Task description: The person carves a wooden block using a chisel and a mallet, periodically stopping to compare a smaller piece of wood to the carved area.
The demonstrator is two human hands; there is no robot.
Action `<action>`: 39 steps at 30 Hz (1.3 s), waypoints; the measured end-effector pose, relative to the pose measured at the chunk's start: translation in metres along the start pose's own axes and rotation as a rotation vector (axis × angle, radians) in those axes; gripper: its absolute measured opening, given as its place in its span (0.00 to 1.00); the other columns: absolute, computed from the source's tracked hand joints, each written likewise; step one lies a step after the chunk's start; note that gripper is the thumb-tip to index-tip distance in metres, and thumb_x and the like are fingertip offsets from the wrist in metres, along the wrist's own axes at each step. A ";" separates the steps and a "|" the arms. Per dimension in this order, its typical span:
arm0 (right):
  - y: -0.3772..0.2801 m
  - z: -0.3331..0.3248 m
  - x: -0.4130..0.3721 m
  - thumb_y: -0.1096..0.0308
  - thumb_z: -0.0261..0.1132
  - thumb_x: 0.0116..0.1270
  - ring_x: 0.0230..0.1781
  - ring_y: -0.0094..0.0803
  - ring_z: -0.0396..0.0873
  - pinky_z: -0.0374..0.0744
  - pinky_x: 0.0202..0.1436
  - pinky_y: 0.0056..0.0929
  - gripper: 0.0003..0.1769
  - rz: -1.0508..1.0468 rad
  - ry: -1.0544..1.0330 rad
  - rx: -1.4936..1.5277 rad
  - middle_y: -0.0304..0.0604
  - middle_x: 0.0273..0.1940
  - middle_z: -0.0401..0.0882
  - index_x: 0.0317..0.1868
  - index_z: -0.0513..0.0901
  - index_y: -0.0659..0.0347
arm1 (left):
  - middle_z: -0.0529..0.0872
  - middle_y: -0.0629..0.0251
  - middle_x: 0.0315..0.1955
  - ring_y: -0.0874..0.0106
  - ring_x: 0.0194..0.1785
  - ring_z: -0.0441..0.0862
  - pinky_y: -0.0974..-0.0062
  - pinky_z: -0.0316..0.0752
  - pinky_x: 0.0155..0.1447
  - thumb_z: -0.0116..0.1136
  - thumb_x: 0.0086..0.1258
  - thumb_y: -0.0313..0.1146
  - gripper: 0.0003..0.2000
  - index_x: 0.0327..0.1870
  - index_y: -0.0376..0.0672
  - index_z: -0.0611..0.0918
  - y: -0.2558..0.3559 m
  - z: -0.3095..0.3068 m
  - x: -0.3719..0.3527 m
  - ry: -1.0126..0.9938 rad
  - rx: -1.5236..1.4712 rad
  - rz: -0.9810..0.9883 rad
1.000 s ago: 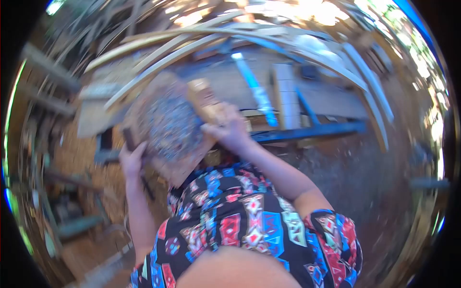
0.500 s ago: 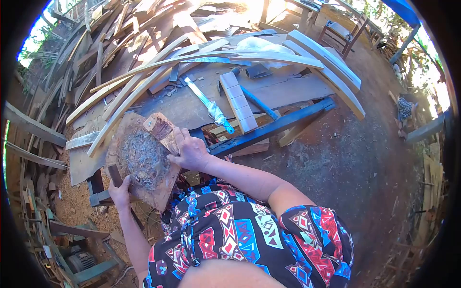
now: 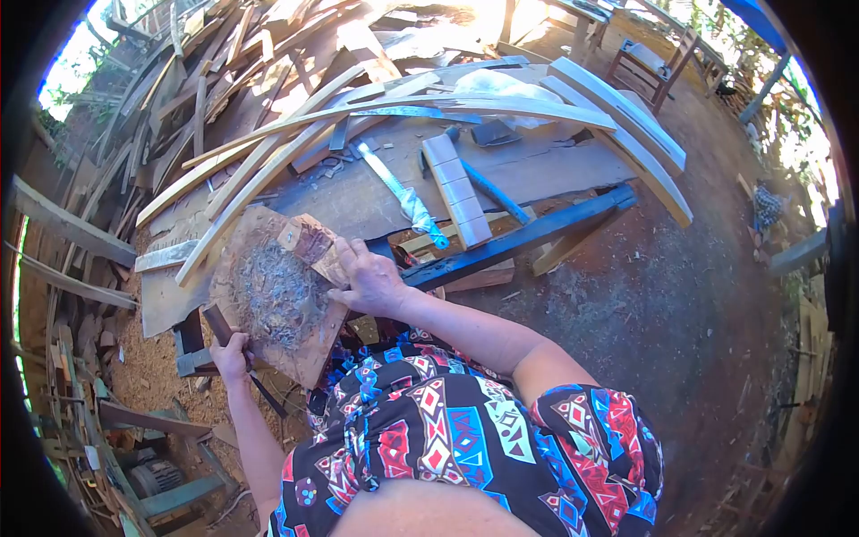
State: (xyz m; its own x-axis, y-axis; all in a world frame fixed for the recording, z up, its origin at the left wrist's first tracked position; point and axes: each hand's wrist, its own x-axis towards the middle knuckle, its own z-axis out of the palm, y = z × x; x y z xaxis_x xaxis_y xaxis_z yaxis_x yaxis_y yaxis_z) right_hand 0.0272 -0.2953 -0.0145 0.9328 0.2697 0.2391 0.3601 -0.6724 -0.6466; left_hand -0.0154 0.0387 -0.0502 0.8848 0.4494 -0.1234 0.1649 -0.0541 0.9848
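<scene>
1. While the right hand point(image 3: 371, 282) is lying across a wood block point(image 3: 309, 243) at the 1 o'clock corner of the slab point(image 3: 304, 353), its fingers are curling over the block and gripping it.
2. Left hand point(image 3: 231, 355) is clamping the slab's 7 o'clock edge, fingers closed.
3. Slab is leaning against the lap, at 7 o'clock from the workbench point(image 3: 537, 170); shavings point(image 3: 273, 295) are covering its middle.
4. Judged step: steadying the block on the slab. Any next move is calling for firm left-hand bracing against slipping.

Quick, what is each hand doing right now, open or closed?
Left hand: closed, gripping the lower edge of the wooden slab.
Right hand: closed over the wood block at the slab's upper edge.
</scene>
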 end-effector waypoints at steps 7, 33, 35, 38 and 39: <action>-0.020 -0.020 -0.010 0.57 0.74 0.51 0.52 0.53 0.80 0.82 0.50 0.47 0.44 0.037 -0.195 -0.078 0.54 0.55 0.71 0.68 0.67 0.59 | 0.80 0.71 0.21 0.80 0.16 0.73 0.81 0.64 0.19 0.68 0.57 0.27 0.11 0.41 0.39 0.81 0.006 -0.012 -0.013 -0.088 -0.067 -0.064; -0.025 -0.022 -0.005 0.54 0.73 0.55 0.46 0.53 0.81 0.80 0.48 0.48 0.42 0.035 -0.180 -0.217 0.54 0.46 0.77 0.68 0.67 0.59 | 0.74 0.65 0.25 0.69 0.20 0.77 0.67 0.73 0.24 0.50 0.72 0.64 0.29 0.46 0.41 0.71 0.118 0.058 0.053 0.160 -0.775 0.046; -0.029 -0.024 -0.003 0.54 0.73 0.54 0.49 0.54 0.80 0.78 0.50 0.47 0.42 0.075 -0.203 -0.209 0.54 0.49 0.77 0.68 0.67 0.58 | 0.74 0.65 0.25 0.69 0.19 0.76 0.67 0.72 0.23 0.51 0.71 0.65 0.29 0.45 0.41 0.71 0.111 0.061 0.061 0.179 -0.771 0.062; -0.030 -0.024 -0.002 0.55 0.74 0.54 0.51 0.54 0.80 0.78 0.53 0.46 0.43 0.110 -0.221 -0.200 0.54 0.51 0.78 0.69 0.68 0.57 | 0.74 0.65 0.24 0.69 0.17 0.75 0.69 0.72 0.21 0.51 0.70 0.66 0.30 0.44 0.41 0.70 0.102 0.063 0.067 0.167 -0.790 0.042; -0.030 -0.023 -0.004 0.55 0.74 0.54 0.51 0.54 0.80 0.78 0.53 0.46 0.43 0.106 -0.217 -0.200 0.54 0.50 0.78 0.68 0.68 0.57 | 0.74 0.65 0.24 0.69 0.17 0.75 0.69 0.72 0.21 0.51 0.70 0.66 0.30 0.44 0.41 0.70 0.098 0.062 0.066 0.173 -0.794 0.040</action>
State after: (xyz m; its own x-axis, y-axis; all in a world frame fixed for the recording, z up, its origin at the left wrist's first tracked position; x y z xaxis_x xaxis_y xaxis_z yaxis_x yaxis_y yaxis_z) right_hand 0.0131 -0.2918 0.0207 0.9485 0.3167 0.0037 0.2762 -0.8212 -0.4993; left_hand 0.0865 0.0080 0.0307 0.7930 0.5953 -0.1297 -0.2812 0.5464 0.7889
